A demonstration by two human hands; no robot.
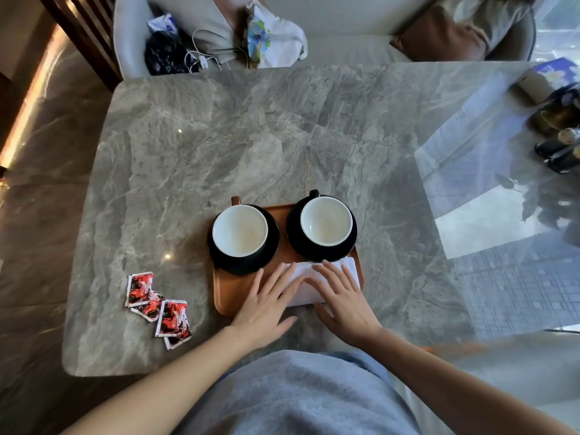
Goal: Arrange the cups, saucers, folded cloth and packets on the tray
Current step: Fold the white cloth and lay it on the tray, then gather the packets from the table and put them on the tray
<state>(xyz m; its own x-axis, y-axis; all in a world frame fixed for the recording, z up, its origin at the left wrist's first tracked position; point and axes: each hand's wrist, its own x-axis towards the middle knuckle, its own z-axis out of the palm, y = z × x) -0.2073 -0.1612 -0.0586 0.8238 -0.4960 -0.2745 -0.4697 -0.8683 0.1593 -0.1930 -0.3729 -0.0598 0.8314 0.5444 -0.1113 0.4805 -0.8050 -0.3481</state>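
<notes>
A brown tray is seen near the near edge of a grey marble desk. Two white cups are set on black saucers on the far part of the tray: the left cup on the left saucer, whose left rim overhangs the tray's edge, and the right cup on the right saucer. Both cups are upright and appear empty, with their handles turned to the far side.

A folded white cloth is laid on the near right part of the tray, just beside the right saucer. The left hand is spread flat, fingers wide, and is pressed on the left part of the cloth; nothing is gripped by it. The right hand is likewise held open and flat on the cloth's right part, with the fingers splayed.

Red packets are left in a loose, overlapping heap on the desk, to the left of the tray and apart from it.
</notes>
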